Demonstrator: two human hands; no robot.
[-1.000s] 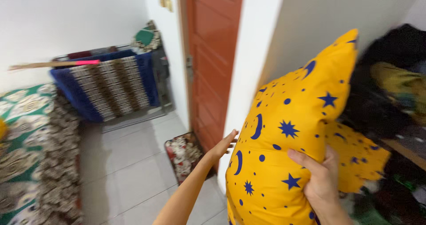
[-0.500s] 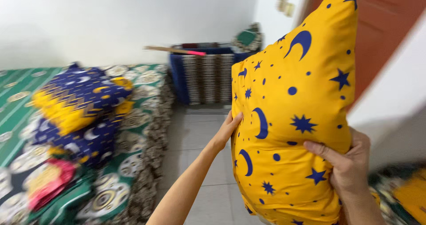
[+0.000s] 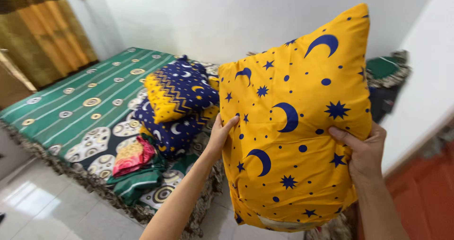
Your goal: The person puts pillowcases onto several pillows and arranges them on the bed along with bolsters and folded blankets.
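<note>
Left of the yellow pillow (image 3: pixel 293 117) lies a green bed (image 3: pixel 80 93) with stacked blue-and-yellow pillows (image 3: pixel 177 102). The left hand (image 3: pixel 220 136) and right hand (image 3: pixel 362 150) grip the yellow pillow's sides, holding it upright in the air.

Yellow pillow (image 3: pixel 295 121): cover printed with dark blue crescent moons, stars and dots. Plump, held upright in the air, slightly tilted, one corner pointing up at upper right. Cover opening at bottom edge
</note>
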